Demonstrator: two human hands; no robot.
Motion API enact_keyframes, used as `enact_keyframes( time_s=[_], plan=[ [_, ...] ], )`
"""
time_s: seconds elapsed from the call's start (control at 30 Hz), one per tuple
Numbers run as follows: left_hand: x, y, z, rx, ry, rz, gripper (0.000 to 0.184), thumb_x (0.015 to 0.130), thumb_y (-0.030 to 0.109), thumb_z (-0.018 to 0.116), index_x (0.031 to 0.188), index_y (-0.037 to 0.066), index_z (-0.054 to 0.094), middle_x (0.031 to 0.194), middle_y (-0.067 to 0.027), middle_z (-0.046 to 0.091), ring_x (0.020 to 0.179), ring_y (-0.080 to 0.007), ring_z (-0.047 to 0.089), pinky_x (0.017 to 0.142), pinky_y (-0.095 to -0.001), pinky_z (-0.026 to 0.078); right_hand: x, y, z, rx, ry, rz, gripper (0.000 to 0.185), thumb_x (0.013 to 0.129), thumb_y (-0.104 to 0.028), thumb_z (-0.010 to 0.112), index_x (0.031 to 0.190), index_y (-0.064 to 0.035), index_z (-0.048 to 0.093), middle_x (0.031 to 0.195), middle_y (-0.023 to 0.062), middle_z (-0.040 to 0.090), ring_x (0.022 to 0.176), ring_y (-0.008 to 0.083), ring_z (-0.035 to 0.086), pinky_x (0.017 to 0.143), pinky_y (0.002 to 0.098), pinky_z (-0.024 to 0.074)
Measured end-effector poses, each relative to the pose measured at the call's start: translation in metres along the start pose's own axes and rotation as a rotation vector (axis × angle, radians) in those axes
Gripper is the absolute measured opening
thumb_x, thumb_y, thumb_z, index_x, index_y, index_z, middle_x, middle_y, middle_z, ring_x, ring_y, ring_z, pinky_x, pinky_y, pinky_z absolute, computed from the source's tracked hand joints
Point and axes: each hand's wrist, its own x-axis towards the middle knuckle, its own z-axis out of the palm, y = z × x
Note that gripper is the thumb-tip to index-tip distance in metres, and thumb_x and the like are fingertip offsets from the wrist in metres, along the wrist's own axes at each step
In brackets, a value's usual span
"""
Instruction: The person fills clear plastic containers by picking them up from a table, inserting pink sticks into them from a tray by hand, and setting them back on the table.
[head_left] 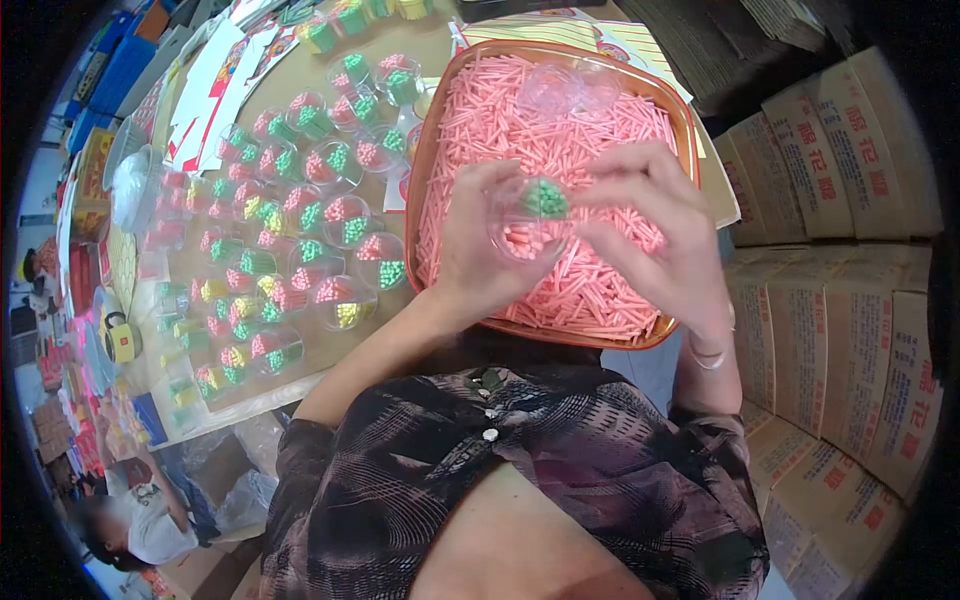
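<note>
My left hand [480, 240] is closed around a clear plastic cup [507, 208] above the tub. Inside the cup is a bundle of green sticks [546, 199], with pink sticks showing beside it; whether those pink ones are in the cup or seen through it, I cannot tell. My right hand [660, 215] is at the cup's right side, thumb and fingers apart, fingertips close to the rim. Nothing shows plainly between them. Below both hands, an orange-brown tub [690, 140] holds a heap of short pink sticks [610, 290]. Empty clear cups [560, 88] lie on the heap's far side.
Many filled cups [325, 160] with pink, green and yellow sticks cover the table [400, 30] at left. Printed cardboard sheets [215, 90] lie behind them. Stacked cartons [840, 340] rise at right. Another person [150, 520] is at lower left.
</note>
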Motion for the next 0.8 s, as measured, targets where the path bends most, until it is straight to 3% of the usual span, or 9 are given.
enact_keyframes(
  time_s=[0.13,0.3,0.5,0.57,0.63,0.67,0.8],
  plan=[
    [-0.003,-0.003,0.006,0.035,-0.010,0.006,0.066,0.062,0.000,0.074,0.122,0.003,0.048,0.112,-0.0125,0.053,0.104,-0.0284,0.054,0.082,-0.0345,0.050,0.018,-0.004,0.020,-0.169,0.155,0.230,0.017,0.074,-0.010,0.070,0.090,-0.0051,0.066,0.090,0.0082,0.063,0.074,0.0183,0.057,0.068,0.0305,0.0467],
    [-0.005,-0.010,0.005,0.286,-0.089,0.136,0.064,0.062,0.001,0.075,0.121,0.003,0.049,0.110,-0.0119,0.055,0.103,-0.0263,0.055,0.082,-0.0343,0.049,0.028,-0.006,0.015,-0.521,-0.142,0.301,0.010,0.074,-0.004,0.067,0.083,-0.0017,0.063,0.076,0.0038,0.061,0.063,0.0158,0.053,0.062,0.0278,0.0445],
    [0.005,0.003,-0.006,0.461,-0.145,0.276,0.064,0.063,0.001,0.075,0.122,0.004,0.049,0.111,-0.0115,0.055,0.102,-0.0264,0.056,0.085,-0.0345,0.048,0.013,-0.012,-0.006,-0.290,-0.082,0.295,0.009,0.075,0.000,0.065,0.084,-0.0005,0.064,0.070,0.0036,0.061,0.059,0.0155,0.053,0.058,0.0257,0.0429],
    [0.002,-0.005,-0.008,0.197,-0.110,0.055,0.065,0.063,0.000,0.075,0.122,0.004,0.049,0.113,-0.0115,0.056,0.102,-0.0262,0.056,0.087,-0.0345,0.047,0.004,-0.017,-0.019,-0.245,-0.090,0.325,0.008,0.075,0.001,0.065,0.084,-0.0004,0.064,0.070,0.0042,0.062,0.059,0.0151,0.054,0.057,0.0254,0.0428],
    [0.000,-0.012,-0.010,-0.068,-0.074,-0.163,0.066,0.062,0.000,0.075,0.123,0.004,0.049,0.114,-0.0114,0.056,0.101,-0.0261,0.057,0.089,-0.0345,0.047,-0.005,-0.019,-0.030,-0.219,0.027,0.492,0.011,0.077,-0.001,0.066,0.087,-0.0002,0.064,0.081,0.0072,0.064,0.068,0.0192,0.059,0.062,0.0289,0.0462],
    [0.001,-0.012,-0.013,-0.065,-0.074,-0.165,0.066,0.062,0.000,0.075,0.123,0.004,0.049,0.114,-0.0114,0.056,0.101,-0.0261,0.057,0.089,-0.0345,0.047,-0.009,-0.013,-0.031,-0.215,0.026,0.492,0.011,0.077,-0.001,0.066,0.087,-0.0002,0.064,0.081,0.0072,0.064,0.068,0.0192,0.059,0.062,0.0289,0.0462],
    [0.007,-0.008,-0.023,-0.098,-0.082,-0.256,0.070,0.064,0.002,0.077,0.127,0.004,0.046,0.119,-0.0099,0.055,0.109,-0.0230,0.055,0.098,-0.0327,0.044,-0.036,0.032,-0.010,-0.752,-0.016,0.288,0.019,0.077,-0.005,0.067,0.094,-0.0004,0.063,0.095,0.0094,0.064,0.081,0.0245,0.061,0.070,0.0333,0.0486]
  ],
)
